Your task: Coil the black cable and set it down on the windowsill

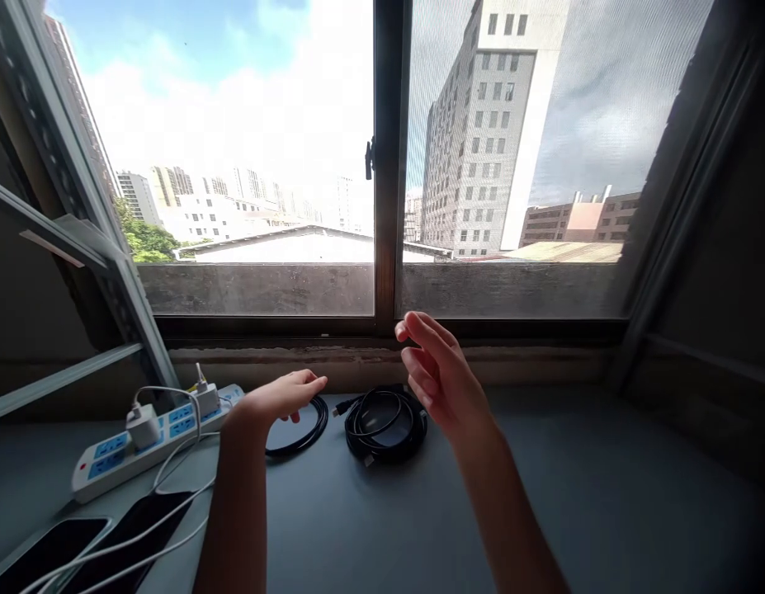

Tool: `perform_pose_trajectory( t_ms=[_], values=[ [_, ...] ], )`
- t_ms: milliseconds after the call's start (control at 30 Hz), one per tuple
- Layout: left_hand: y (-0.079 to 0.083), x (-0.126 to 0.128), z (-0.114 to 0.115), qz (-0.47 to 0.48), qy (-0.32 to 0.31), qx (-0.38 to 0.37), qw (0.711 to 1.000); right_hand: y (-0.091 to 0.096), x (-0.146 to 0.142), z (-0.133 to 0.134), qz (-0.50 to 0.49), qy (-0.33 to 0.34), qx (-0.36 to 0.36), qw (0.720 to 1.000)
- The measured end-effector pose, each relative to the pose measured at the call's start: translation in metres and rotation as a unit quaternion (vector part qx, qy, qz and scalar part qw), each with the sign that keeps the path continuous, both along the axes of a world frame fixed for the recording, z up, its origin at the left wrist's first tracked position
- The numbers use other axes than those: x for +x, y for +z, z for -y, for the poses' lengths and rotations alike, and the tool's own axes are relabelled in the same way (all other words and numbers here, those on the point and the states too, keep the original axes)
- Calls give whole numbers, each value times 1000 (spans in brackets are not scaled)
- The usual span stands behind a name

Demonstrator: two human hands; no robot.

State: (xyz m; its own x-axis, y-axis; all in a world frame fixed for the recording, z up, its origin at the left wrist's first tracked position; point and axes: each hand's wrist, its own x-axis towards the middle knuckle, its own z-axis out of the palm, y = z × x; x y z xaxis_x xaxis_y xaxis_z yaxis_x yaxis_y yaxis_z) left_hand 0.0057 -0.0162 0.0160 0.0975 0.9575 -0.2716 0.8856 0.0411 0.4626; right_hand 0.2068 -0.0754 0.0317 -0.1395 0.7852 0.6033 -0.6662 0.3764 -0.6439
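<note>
My left hand (281, 398) hovers at the left above a thin coil of black cable (320, 425). Its thumb stretches to the right, and the other fingers are mostly hidden beneath the palm; nothing shows in its grasp. To the right of that coil lies a thicker coil of black cable (357, 441) with connector ends showing, flat on the grey tabletop (382, 528). Above and just right of the thicker coil, my right hand (442, 375) is raised in the air. Its fingers are loosely bent and apart, holding nothing.
A white power strip (85, 487) with blue sockets stands at the left, with two white chargers (144, 425) plugged in. White cables (172, 516) run across two dark-screened phones (54, 549) at the near left. A metal frame (131, 305) rises at the left, and a window (387, 272) stands behind.
</note>
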Motion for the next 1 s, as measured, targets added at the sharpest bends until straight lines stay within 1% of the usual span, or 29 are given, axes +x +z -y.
perform_pose_trajectory(
  t_ms=[233,533,800,1000],
  values=[
    [-2,-4,-2,15,3,9,1000,0,1,2,-5,24,9,1000],
    [-10,-9,-12,17,-1,0,1000,2,0,4,4,1,20,1000],
    [-7,-4,-6,0,-13,-8,1000,2,0,7,30,-9,31,999],
    [-7,-5,-8,4,-17,0,1000,0,0,7,49,-15,40,998]
  ],
)
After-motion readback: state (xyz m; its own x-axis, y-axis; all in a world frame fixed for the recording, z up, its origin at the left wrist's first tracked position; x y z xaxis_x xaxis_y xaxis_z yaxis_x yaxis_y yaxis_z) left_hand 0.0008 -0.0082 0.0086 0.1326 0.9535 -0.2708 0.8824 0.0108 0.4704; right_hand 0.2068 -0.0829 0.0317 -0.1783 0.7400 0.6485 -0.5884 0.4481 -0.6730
